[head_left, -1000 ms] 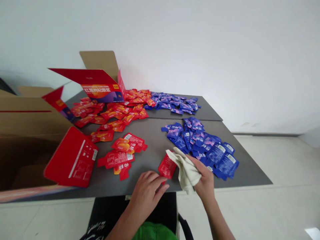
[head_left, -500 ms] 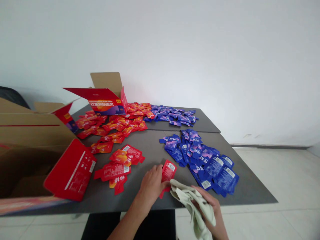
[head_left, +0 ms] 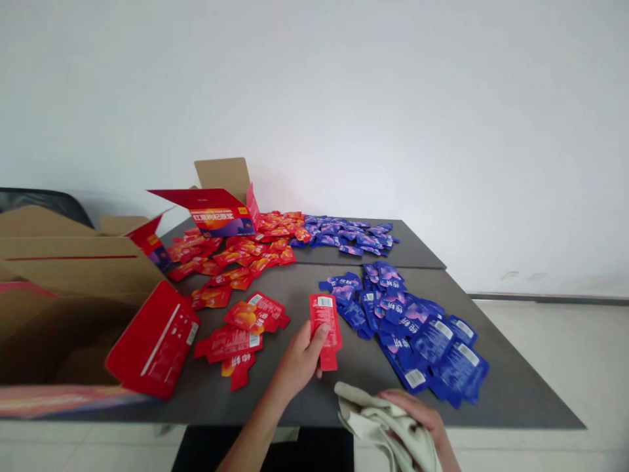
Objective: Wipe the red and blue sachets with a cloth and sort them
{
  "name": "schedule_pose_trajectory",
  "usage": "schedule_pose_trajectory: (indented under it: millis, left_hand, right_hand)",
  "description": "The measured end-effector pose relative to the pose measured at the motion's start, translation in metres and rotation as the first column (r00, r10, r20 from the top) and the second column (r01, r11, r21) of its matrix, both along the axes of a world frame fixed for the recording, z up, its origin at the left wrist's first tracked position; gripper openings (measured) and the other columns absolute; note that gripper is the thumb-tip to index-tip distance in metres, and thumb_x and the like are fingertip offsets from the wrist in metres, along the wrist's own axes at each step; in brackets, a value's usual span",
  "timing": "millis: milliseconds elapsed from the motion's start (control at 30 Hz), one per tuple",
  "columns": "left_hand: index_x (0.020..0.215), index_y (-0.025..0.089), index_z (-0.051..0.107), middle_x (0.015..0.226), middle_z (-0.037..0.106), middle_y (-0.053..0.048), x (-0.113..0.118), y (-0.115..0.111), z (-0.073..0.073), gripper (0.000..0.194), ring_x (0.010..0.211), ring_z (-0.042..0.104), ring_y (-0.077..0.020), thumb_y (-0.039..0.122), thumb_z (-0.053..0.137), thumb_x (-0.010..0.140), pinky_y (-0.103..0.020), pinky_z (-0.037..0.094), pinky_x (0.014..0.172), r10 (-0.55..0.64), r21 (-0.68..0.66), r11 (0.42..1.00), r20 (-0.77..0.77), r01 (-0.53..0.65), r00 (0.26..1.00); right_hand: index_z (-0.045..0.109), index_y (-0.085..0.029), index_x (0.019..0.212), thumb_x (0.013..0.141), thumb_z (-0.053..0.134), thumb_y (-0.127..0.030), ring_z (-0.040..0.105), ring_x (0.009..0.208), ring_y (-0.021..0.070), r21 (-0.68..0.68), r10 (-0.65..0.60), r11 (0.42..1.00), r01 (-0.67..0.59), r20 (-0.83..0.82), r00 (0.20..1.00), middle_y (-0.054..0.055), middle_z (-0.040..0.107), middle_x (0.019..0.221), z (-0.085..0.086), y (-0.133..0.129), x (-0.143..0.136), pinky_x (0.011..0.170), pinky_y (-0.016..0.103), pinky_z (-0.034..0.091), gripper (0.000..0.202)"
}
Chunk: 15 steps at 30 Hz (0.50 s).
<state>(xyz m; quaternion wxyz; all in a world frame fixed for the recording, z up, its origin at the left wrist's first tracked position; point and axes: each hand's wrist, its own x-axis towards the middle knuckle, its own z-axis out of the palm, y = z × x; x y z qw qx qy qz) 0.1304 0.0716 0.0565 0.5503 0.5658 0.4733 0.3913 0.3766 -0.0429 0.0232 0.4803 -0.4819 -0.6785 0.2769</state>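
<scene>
Pinched between the thumb and fingers of my left hand is a red sachet, barcode end pointing away from me, held over the table's front part. My right hand is closed on a pale green cloth at the table's front edge, with part of the cloth hanging down. To the left of my left hand lies a small group of red sachets. On the right, several dark blue sachets lie overlapping in a spread pile.
An open carton with a red flap stands at the left. Behind it sits another open red box, beside a heap of red sachets. More blue sachets lie at the back of the grey table, near the wall.
The red sachet now shows more fully in my left hand and has turned more upright. The cloth in my right hand has drawn apart from it. The whole view has shifted slightly.
</scene>
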Motion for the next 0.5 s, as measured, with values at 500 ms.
schedule_pose_trajectory:
  millis: [500]
  left_hand:
    - [0.079,0.019,0.053,0.065,0.063,0.005,-0.055,0.007,0.014,0.043,0.049,0.054,-0.0064,0.031,0.093,0.068,-0.017,0.033,0.047,0.522,-0.441,0.846,0.568,-0.299,0.636]
  right_hand:
    - [0.084,-0.031,0.112,0.089,0.073,-0.050,0.082,0.091,0.0309,0.049,0.140,0.988,-0.145,0.089,0.986,0.008,0.085,0.101,-0.011,0.011,0.018,0.078,0.030,0.067,0.031]
